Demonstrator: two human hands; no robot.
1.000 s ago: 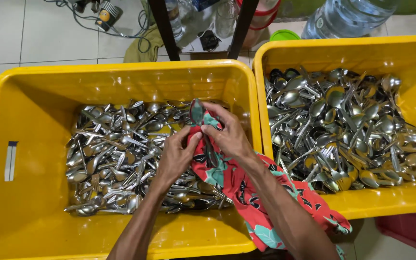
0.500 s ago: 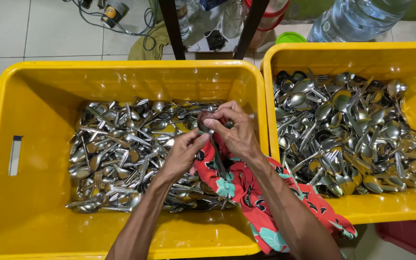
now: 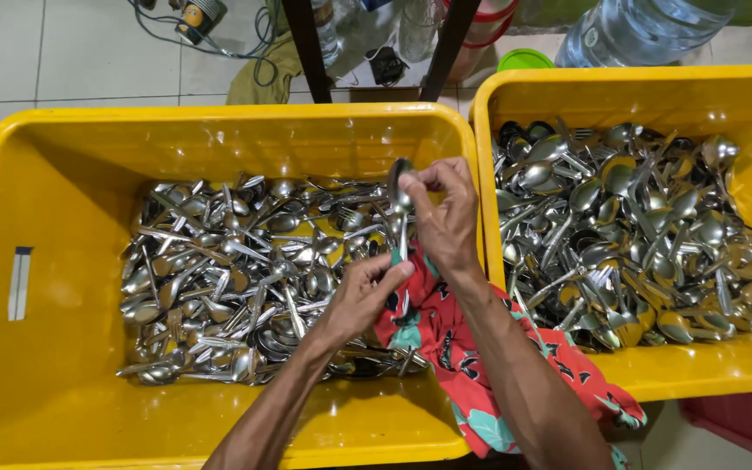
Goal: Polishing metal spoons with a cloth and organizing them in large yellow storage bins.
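Upright, the shiny steel spoon [image 3: 400, 204] shows its narrow handle.

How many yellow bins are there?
2. One yellow bin sits on the left, under both hands; the other yellow bin sits on the right, partly cut off by the picture's edge. Both hold metal cutlery.

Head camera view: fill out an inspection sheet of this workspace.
Surface: pale tiled floor under two yellow crates.
Job's things: spoon held upright; red patterned cloth around its handle.
Clutter: left crate and right crate both filled with loose metal cutlery.
Hands: right hand pinches the spoon bowl; left hand grips the cloth at the handle.
Cables: dark cord coiled on the floor.
Surroundings: large water bottle, green lid, dark stand legs.
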